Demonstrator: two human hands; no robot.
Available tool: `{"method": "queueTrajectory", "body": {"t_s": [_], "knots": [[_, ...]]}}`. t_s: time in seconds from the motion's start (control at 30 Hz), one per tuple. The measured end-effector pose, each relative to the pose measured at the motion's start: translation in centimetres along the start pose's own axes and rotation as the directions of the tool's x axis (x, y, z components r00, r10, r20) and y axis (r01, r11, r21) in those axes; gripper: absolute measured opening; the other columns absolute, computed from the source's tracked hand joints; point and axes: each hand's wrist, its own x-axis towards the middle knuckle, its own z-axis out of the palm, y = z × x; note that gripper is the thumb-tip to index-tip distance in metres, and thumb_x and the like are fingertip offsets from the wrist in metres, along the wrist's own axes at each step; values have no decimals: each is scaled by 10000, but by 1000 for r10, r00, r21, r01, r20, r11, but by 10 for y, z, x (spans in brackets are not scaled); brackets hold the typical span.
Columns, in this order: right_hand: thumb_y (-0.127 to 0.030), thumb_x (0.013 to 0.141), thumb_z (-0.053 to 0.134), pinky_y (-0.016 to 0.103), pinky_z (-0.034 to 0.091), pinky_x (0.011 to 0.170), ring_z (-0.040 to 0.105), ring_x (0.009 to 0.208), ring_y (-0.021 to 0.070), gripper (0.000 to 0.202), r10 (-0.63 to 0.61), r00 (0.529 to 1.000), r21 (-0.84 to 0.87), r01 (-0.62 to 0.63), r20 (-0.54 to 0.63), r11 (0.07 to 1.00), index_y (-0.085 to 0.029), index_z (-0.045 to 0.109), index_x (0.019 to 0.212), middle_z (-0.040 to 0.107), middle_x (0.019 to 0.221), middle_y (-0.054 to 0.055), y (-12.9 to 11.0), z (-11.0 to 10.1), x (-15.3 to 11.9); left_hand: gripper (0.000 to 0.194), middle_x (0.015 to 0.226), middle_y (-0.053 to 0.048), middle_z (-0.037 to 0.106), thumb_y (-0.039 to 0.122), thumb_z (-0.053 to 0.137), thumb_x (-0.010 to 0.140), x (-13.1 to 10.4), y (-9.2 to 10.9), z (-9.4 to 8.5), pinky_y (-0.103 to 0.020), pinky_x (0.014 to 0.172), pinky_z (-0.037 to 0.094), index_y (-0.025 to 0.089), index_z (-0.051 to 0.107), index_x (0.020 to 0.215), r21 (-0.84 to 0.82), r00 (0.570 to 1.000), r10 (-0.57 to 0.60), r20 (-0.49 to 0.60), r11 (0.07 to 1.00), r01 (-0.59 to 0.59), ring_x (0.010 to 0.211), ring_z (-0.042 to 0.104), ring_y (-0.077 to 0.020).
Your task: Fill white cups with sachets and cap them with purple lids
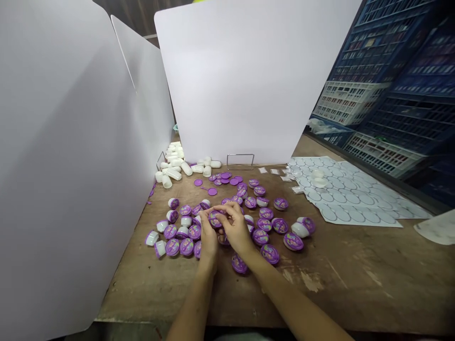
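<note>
Both hands meet over the middle of the table around one small tub with a printed purple lid [213, 219]. My left hand [208, 239] grips its left side. My right hand [236, 229] has its fingers bent over the lid's top and right edge. The tub's lower part is hidden by the fingers. Around the hands lie several similar white tubs with purple lids, such as an upright one [186, 246] on the left and another [270, 254] on the right. Some are tipped on their sides, like a tub [160, 248] at the far left.
Loose purple discs [212, 191] and white plastic containers [172, 173] lie farther back. Small clear packets [275, 172] sit near sheets printed with ovals [341, 194]. White panels [241, 85] stand behind and left of the wooden table [341, 289]. Stacked crates [350, 102] rise at right.
</note>
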Motion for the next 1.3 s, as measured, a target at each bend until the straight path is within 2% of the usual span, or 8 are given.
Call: {"method": "queueTrajectory", "body": {"t_s": [0.1,0.2,0.37,0.57,0.7,0.9,1.07,1.3], "knots": [[-216,871,517,334,493,760,587,850,207,211,-76,997,-153,70,-34,986,-215,714,947,611,899,63,1,-1,-1,502,869,-50,691,609,467,871,-5,0,-1,-270,702,528,180,642,1065,30,998,45,52,998,-47,787,665,-168],[-167,899,430,348,494,777,600,866,218,282,-179,983,-252,184,46,950,-196,701,974,642,886,81,-2,-9,-4,417,1108,-84,689,477,551,855,-9,5,-6,-318,928,488,195,643,1148,73,992,89,92,993,-96,1089,623,-212],[-91,770,488,441,467,965,566,1099,260,423,-265,934,-308,333,241,891,-171,631,1160,657,1123,116,-10,-24,-15,398,1253,-120,648,308,594,790,-13,18,-11,-370,1019,437,185,668,1161,163,986,20,164,985,-47,1269,513,-265],[-123,794,520,380,529,839,656,954,247,377,-233,952,-369,294,200,882,-183,631,1150,712,1041,106,-7,-27,-14,413,1253,-113,640,290,672,759,-21,23,-1,-341,972,464,203,648,1162,186,985,43,167,980,-74,1234,543,-254],[-161,813,539,348,537,745,676,839,247,330,-298,948,-398,317,112,861,-179,673,1114,735,942,104,-8,-29,-11,368,1069,-81,680,306,749,729,-29,22,4,-279,781,523,211,660,1073,195,973,210,99,954,-225,970,643,-209],[-185,848,509,341,565,775,706,858,226,358,-311,947,-303,320,80,897,-194,680,1162,753,972,92,-10,-24,-14,302,842,-41,674,314,785,693,-33,24,3,-232,580,472,201,740,969,264,948,318,9,914,-309,688,590,-145],[-178,861,499,398,555,898,677,1045,250,396,-196,980,-232,197,25,953,-200,651,1227,712,1146,112,-11,-14,-19,290,878,-41,660,324,730,758,-30,25,5,-254,657,489,220,759,1028,370,904,427,39,834,-410,712,578,-143],[-195,817,589,415,574,903,676,1051,262,382,49,997,41,-47,-51,998,-207,688,1186,705,1169,95,-10,-2,-25,366,1022,-69,673,370,722,771,-29,17,3,-271,746,506,227,733,1108,351,910,414,-5,853,-385,865,621,-177]]}}
